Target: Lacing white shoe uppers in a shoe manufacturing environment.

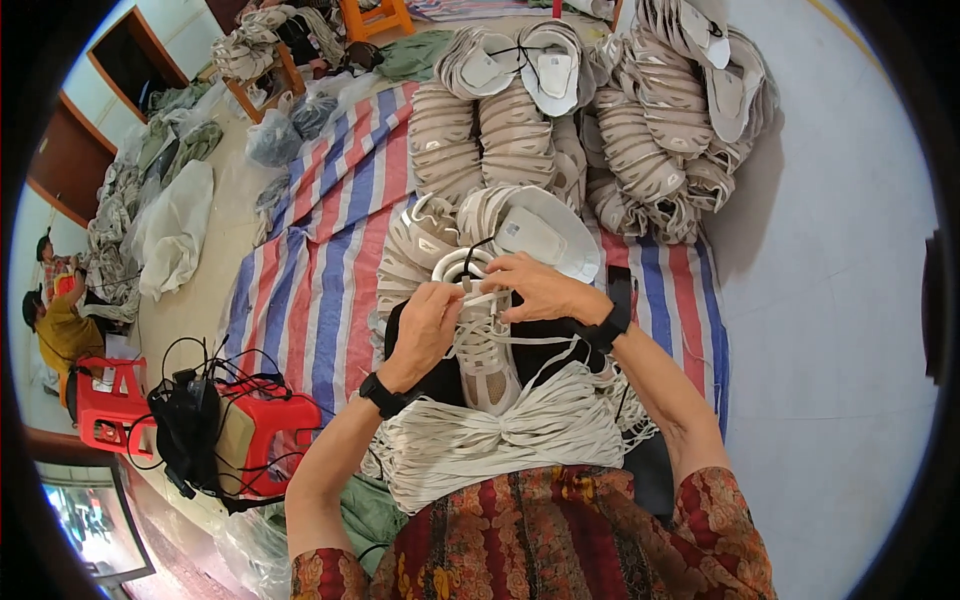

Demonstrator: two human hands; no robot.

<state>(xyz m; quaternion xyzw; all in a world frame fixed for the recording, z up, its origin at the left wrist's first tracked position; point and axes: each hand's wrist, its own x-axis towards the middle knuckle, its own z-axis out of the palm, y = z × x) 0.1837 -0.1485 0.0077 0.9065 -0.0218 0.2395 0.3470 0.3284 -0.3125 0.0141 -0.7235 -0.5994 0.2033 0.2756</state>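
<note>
A beige and white sneaker [488, 385] points its toe toward me, with white laces crossed over its tongue. My left hand [425, 328] is closed at the left of the shoe's top eyelets, its thumb and finger pinching the lace there. From the other side my right hand [548, 290] reaches over the collar, fingers bent around a white shoelace [545, 360] whose end trails down to the right. The fingertips partly hide the eyelets. A thick bundle of loose white laces [500, 440] lies across my lap below the toe.
Nested shoe uppers [515, 140] are stacked beyond my hands on a striped tarp [330, 230]. At left, a red stool [265, 430] carries a black bag [185, 425] and cables. Two people [65, 330] sit far left near heaped uppers. A white wall [830, 330] borders the right.
</note>
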